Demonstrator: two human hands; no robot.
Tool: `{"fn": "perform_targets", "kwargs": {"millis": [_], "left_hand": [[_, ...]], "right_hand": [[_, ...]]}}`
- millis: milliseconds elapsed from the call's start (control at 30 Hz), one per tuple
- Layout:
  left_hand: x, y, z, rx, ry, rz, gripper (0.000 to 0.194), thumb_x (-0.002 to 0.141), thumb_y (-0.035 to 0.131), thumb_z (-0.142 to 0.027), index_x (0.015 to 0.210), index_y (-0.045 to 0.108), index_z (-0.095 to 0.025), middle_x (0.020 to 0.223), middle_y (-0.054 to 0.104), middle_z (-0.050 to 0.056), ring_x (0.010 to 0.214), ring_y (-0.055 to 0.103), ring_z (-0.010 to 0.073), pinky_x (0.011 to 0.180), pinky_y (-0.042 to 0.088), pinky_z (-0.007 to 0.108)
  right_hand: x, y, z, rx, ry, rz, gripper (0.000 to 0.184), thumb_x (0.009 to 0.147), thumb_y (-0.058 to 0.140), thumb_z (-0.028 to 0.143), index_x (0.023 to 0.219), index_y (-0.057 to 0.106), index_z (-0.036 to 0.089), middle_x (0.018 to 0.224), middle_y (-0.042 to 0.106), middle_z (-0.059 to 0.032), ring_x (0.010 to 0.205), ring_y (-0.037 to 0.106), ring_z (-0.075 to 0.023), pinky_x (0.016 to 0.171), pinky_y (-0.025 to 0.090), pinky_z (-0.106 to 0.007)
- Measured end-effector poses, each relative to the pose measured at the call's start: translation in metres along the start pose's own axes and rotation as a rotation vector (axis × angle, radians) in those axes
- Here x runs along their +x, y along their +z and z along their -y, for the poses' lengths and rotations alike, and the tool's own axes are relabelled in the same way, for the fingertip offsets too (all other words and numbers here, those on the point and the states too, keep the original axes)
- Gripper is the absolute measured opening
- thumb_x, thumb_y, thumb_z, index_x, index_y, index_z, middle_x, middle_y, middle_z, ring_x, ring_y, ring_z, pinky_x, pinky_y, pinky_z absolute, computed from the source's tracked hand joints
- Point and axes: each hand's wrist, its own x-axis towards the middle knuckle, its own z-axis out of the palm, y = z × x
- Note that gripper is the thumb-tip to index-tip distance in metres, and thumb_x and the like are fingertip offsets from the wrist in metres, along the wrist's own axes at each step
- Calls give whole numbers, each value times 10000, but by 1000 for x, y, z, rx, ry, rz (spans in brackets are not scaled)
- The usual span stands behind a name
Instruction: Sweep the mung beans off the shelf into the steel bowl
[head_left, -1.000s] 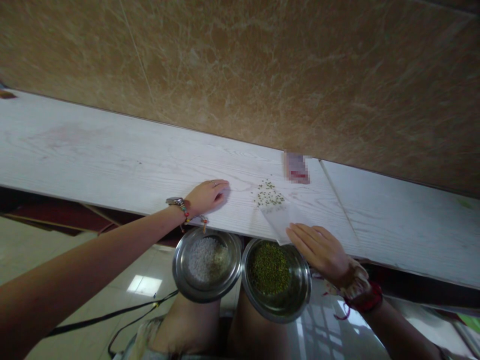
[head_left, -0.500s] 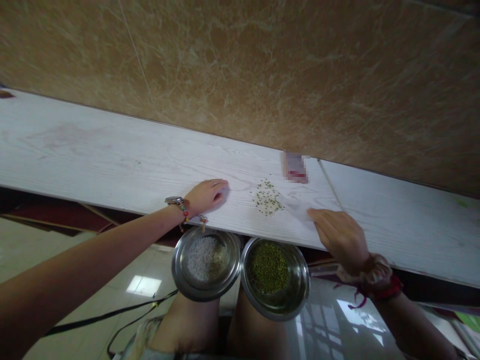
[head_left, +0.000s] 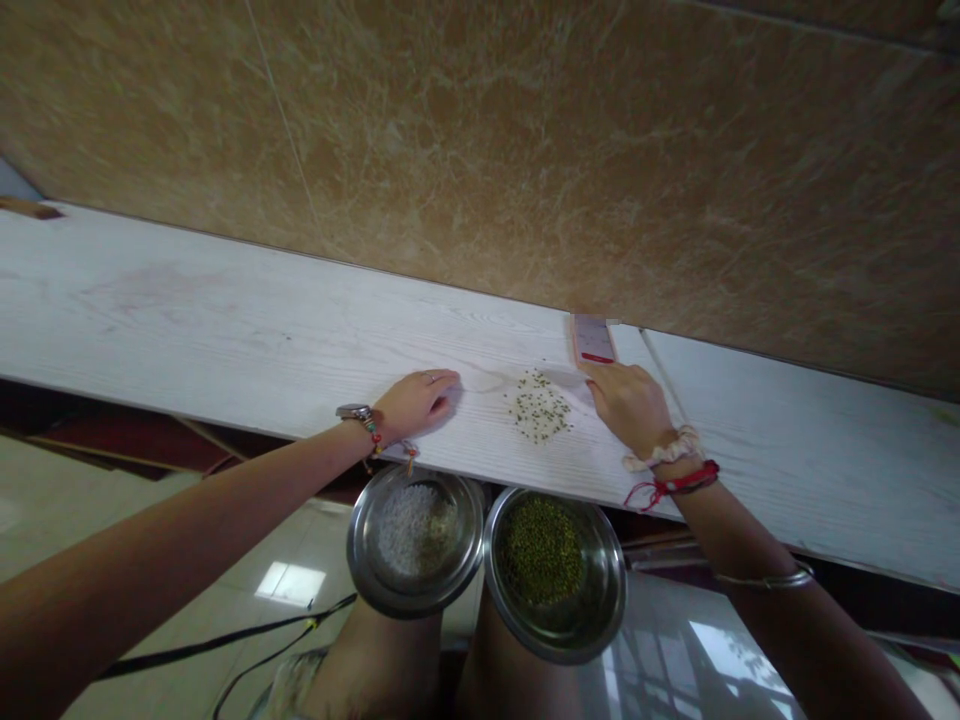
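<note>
Small round green beans (head_left: 541, 408) lie scattered right of the left hand (head_left: 415, 403), its fingers extended; a pink-edged rectangular phone (head_left: 593, 338) seemingly touches the right hand (head_left: 631, 403), whose grip I cannot tell.

Probably a room in a home, though which room can't be told: a brown marbled wall (head_left: 450, 150) beyond the hands (head_left: 416, 403), a narrow white wood-grain desk (head_left: 262, 340) under them, a phone (head_left: 592, 338) just past the right one, and, nearer the body, metal bowls (head_left: 601, 565) of white grain (head_left: 409, 530) and green beans (head_left: 544, 550) above a shiny tiled floor (head_left: 195, 590)
</note>
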Motion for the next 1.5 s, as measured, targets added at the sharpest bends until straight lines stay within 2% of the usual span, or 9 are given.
{"fn": "perform_targets", "kwargs": {"millis": [267,400,667,933,1033,1100,1200,1300,1500], "left_hand": [[0,0,0,28,13,11,394,861,402,-215,1215,551,-126,1314,581,120,1181,556,222,1018,427,366],[0,-1,-1,78,-6,20,433,867,401,-215,1283,499,-143,1412,491,116,1308,437,242,1070,359,422],[2,-3,1,110,-25,154,468,891,353,-224,1352,431,-194,1480,407,91,1342,387,244,1076,311,463],[7,-12,3,172,26,248,480,913,325,-248,1380,394,-160,1480,396,126,1338,383,258,1068,308,437],[12,-23,9,159,102,329,504,907,350,-304,1382,385,-140,1476,395,145,1312,413,258,1042,342,412],[17,-30,17,139,166,363,503,907,363,-343,1380,393,-175,1475,406,116,1291,440,241,1027,360,374],[26,-35,32,150,206,325,470,912,365,-356,1357,425,-220,1458,439,83,1283,454,226,1031,349,341],[36,-32,42,201,142,276,472,910,380,-366,1360,415,-225,1462,433,83,1326,406,226,1033,352,341],[47,-16,36,161,53,232,483,938,331,-368,1381,397,-186,1509,355,100,1379,329,224,1069,321,360]], "right_hand": [[1,28,-1,68,-9,-205,330,881,376,88,1012,661,190,865,714,-89,834,633,-212,786,453,-365],[-4,44,0,93,-15,-302,326,880,381,79,985,660,212,847,711,-72,829,637,-198,777,452,-357],[-11,53,-1,125,20,-414,341,872,401,65,1035,641,245,862,703,-49,848,628,-183,811,425,-357],[-14,53,-4,125,75,-414,372,856,436,64,1099,633,265,877,686,-50,870,620,-197,790,436,-357],[-13,53,-5,122,91,-399,361,863,432,74,1084,641,268,871,683,-49,858,621,-194,782,445,-354],[-13,53,-4,121,103,-391,357,865,429,81,1079,643,269,870,682,-49,857,621,-194,788,450,-357],[-13,53,-5,126,104,-385,322,862,427,86,1012,655,257,860,687,-52,855,618,-198,790,457,-361],[-12,52,-5,126,107,-377,288,862,418,93,908,657,248,835,691,-54,843,615,-205,780,460,-368],[-10,48,-2,98,117,-346,300,868,392,88,912,656,224,799,692,-66,801,608,-209,758,449,-365]]}}
